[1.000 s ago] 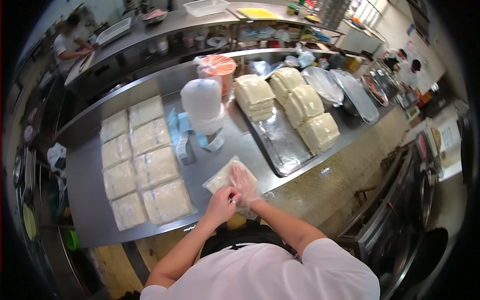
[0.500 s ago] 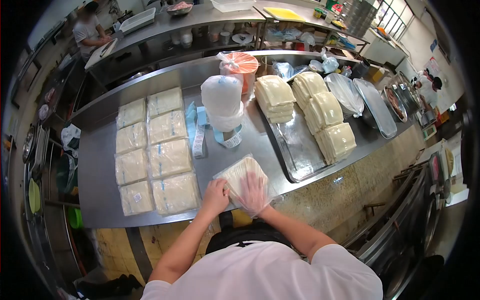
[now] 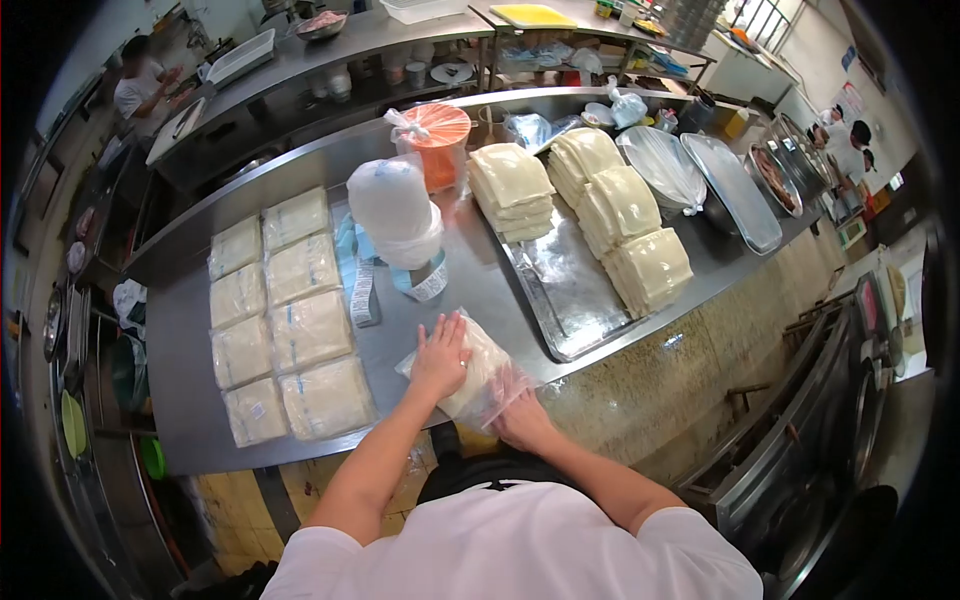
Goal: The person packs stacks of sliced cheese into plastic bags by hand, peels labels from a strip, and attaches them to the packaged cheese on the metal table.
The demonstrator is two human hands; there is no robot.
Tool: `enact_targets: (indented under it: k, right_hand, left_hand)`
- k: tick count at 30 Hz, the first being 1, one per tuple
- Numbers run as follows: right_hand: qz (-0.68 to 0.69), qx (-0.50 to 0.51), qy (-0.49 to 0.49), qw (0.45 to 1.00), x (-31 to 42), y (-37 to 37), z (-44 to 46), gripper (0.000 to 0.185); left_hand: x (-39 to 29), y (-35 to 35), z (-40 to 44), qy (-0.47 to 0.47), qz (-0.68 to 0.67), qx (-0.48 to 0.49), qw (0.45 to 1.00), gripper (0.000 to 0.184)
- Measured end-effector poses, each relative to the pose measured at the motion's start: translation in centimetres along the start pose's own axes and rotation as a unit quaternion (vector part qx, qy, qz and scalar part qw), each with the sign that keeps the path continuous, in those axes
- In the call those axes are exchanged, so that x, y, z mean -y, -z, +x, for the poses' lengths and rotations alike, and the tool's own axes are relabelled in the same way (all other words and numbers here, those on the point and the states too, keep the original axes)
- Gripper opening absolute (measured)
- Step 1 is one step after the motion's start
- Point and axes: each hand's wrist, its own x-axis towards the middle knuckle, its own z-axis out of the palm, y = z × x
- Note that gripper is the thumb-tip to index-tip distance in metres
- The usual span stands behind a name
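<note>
A clear plastic bag (image 3: 490, 402) with a stack of pale square dough sheets (image 3: 478, 352) in it lies at the front edge of the steel table. My left hand (image 3: 441, 360) rests flat on top of the stack, fingers stretched out. At the bag's loose near end is my right hand (image 3: 522, 412), its fingers bent in the crumpled plastic and partly veiled by it. Left of my hands, several bagged stacks (image 3: 314, 322) lie in two columns. On the right, unbagged stacks of sheets (image 3: 648, 270) stand on and beside a metal tray (image 3: 570, 300).
Behind my hands stand a roll of white plastic bags (image 3: 392, 205) and an orange container wrapped in plastic (image 3: 437, 140). Blue-and-white label strips (image 3: 364, 290) lie beside the roll. Lidded containers (image 3: 735, 190) line the far right. Another person (image 3: 145, 95) works at the back left.
My left hand has moved from the bag's left edge onto the stack. My right hand has drawn back from inside the bag, off the sheets, to its near end. The view has shifted slightly.
</note>
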Motion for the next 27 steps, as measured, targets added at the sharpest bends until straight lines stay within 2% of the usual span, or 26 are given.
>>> enact_targets:
  k: [6, 7, 9, 12, 15, 17, 20, 21, 24, 25, 27]
  right_hand:
    - [0.086, 0.006, -0.105, 0.991, -1.8, 3.5, -4.7, 0.069]
    - [0.116, -0.022, -0.114, 0.986, -2.3, 3.5, -5.4, 0.064]
    - [0.177, -0.074, -0.127, 0.973, -3.4, 3.2, -6.5, 0.056]
    - [0.181, -0.124, -0.150, 0.964, -4.0, 5.1, -6.5, 0.049]
    - [0.244, -0.083, -0.225, 0.940, -4.9, 6.0, -6.1, 0.044]
    - [0.239, -0.104, -0.179, 0.949, -6.1, 5.7, -5.3, 0.044]
    - [0.235, -0.122, -0.111, 0.958, -6.9, 7.0, -3.2, 0.043]
    - [0.233, -0.126, -0.089, 0.960, -6.8, 7.7, -2.3, 0.043]
    - [0.226, -0.100, -0.065, 0.967, -6.3, 8.8, -0.1, 0.043]
    - [0.212, -0.061, -0.097, 0.971, -6.2, 8.6, 0.4, 0.043]
    - [0.179, 0.017, -0.160, 0.971, -6.0, 7.5, 1.1, 0.044]
  left_hand:
    - [-1.2, -1.4, 1.2, 0.044, 0.050, -0.040, 0.997, 0.066]
    - [-1.2, -1.8, 1.1, 0.046, 0.057, -0.046, 0.996, 0.066]
    - [-1.0, -3.7, 0.0, 0.021, 0.034, -0.065, 0.997, 0.066]
    - [-3.1, -3.1, -2.2, -0.033, 0.024, -0.062, 0.997, 0.064]
    - [-7.0, -2.5, -3.9, -0.080, 0.027, -0.015, 0.996, 0.062]
    - [-9.1, -3.5, -4.4, -0.117, 0.034, 0.004, 0.992, 0.060]
    - [-10.8, -6.9, -6.4, -0.133, -0.111, 0.039, 0.984, 0.057]
    - [-11.7, -6.0, -7.3, -0.126, -0.147, -0.027, 0.981, 0.047]
    - [-12.1, -3.6, -11.2, 0.079, -0.250, -0.189, 0.946, 0.043]
    - [-11.8, -3.7, -12.0, 0.228, -0.280, -0.199, 0.911, 0.044]
    - [-10.6, -4.6, -13.7, 0.504, -0.323, -0.204, 0.774, 0.045]
